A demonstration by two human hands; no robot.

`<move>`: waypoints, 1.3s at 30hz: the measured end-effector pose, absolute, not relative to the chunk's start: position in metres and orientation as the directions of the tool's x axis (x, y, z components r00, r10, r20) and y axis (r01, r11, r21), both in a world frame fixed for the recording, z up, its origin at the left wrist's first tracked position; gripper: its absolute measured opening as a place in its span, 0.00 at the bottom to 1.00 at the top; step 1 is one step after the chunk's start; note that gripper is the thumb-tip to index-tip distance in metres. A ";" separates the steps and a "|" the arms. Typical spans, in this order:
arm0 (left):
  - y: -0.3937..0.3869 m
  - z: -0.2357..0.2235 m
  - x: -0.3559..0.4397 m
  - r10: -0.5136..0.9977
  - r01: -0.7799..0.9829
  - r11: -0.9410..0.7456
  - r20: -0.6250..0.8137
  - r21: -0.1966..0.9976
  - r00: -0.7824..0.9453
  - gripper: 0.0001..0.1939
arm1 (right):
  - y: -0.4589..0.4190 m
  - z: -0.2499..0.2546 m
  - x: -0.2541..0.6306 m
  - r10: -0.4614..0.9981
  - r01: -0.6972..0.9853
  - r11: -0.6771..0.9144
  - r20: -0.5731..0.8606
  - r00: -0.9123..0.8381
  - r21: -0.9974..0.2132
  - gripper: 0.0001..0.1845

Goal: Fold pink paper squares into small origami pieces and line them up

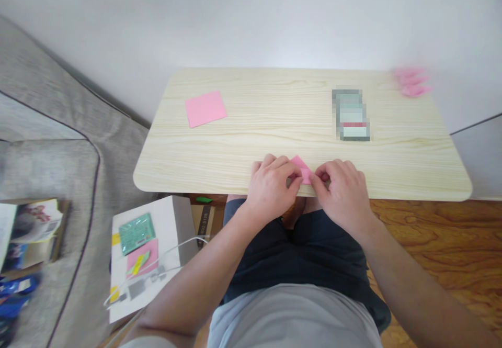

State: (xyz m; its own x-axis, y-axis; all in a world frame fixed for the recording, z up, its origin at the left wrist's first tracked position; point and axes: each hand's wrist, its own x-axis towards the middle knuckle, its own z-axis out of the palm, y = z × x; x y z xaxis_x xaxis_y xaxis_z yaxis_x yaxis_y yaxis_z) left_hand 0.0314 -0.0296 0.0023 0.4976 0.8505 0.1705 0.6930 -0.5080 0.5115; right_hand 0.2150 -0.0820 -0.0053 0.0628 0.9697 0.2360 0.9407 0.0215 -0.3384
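Note:
A small piece of pink paper (300, 166), folded to a point at its far end, is between my two hands at the front edge of the wooden table (259, 128). My left hand (272, 184) pinches its left side between thumb and forefinger. At the right corner of the paper, my right hand (342, 191) pinches with thumb and forefinger. Both hands partly cover the paper. Farther back on the left lies a flat pink sheet (206, 109).
A blurred-out phone-like object (352, 115) lies at the right. Several folded pink paper pieces (413, 82) sit at the back right corner. Left of my legs, a white box (164, 248) carries a green packet (137, 233) and a white cable (176, 246). A grey sofa (70, 165) stands farther left.

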 end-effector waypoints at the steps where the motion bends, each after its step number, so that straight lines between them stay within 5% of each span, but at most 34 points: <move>1: -0.030 0.003 0.031 0.847 0.695 -0.513 0.168 0.504 0.504 0.05 | -0.083 -0.006 0.214 0.968 0.939 0.020 0.242 0.067 -0.343 0.08; 8: -0.031 0.002 0.030 0.820 0.688 -0.555 0.166 0.467 0.548 0.14 | -0.091 -0.012 0.216 0.945 0.917 0.001 0.300 0.130 -0.399 0.08; 24: -0.027 0.007 0.029 0.834 0.713 -0.532 0.141 0.456 0.533 0.09 | -0.111 -0.026 0.210 0.859 0.886 -0.127 0.398 0.323 -0.445 0.12; 31: -0.026 0.000 0.026 0.852 0.736 -0.522 0.218 0.431 0.477 0.12 | -0.115 -0.019 0.213 0.851 0.883 -0.073 0.434 0.297 -0.463 0.04; 39: -0.047 0.003 0.020 0.857 0.746 -0.516 0.255 0.421 0.448 0.12 | -0.103 -0.009 0.193 0.929 0.945 -0.026 0.343 0.143 -0.325 0.16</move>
